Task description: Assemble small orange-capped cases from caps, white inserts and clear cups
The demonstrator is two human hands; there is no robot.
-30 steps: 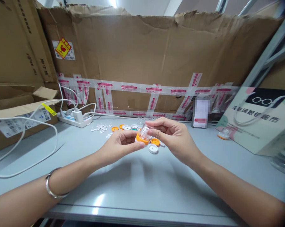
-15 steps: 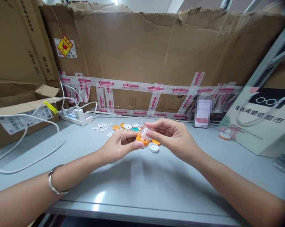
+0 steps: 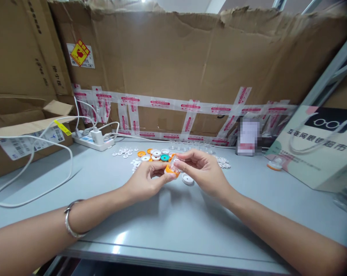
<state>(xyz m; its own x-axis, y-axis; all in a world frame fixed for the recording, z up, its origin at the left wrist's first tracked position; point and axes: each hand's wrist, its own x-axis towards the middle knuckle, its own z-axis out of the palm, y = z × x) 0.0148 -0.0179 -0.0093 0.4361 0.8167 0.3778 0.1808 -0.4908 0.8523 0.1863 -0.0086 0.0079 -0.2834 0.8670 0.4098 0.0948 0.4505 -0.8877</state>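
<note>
My left hand [image 3: 144, 179] pinches an orange round base [image 3: 171, 171] between thumb and fingers, above the middle of the table. From the other side, the thumb and fingers of my right hand [image 3: 208, 170] close on a small clear plastic cover [image 3: 175, 162], with something white showing inside. The cover is at the orange base; whether it is fully seated is hidden by my fingers. Just beneath my hands lies a white round disc [image 3: 187, 179]. Behind them are several orange and white discs and a teal disc [image 3: 164, 157].
Small white pieces [image 3: 125, 152] lie left of the discs, more white pieces [image 3: 223, 162] to the right. Clear covers [image 3: 190, 145] line the back. A phone [image 3: 248, 137], an orange-based clear piece [image 3: 275, 164] and a paper bag [image 3: 311, 153] stand right; a power strip [image 3: 97, 142] and cables left.
My right hand has moved slightly down and left, and the clear cover sits lower at the orange base. The white pieces right of the hands have come into view.
</note>
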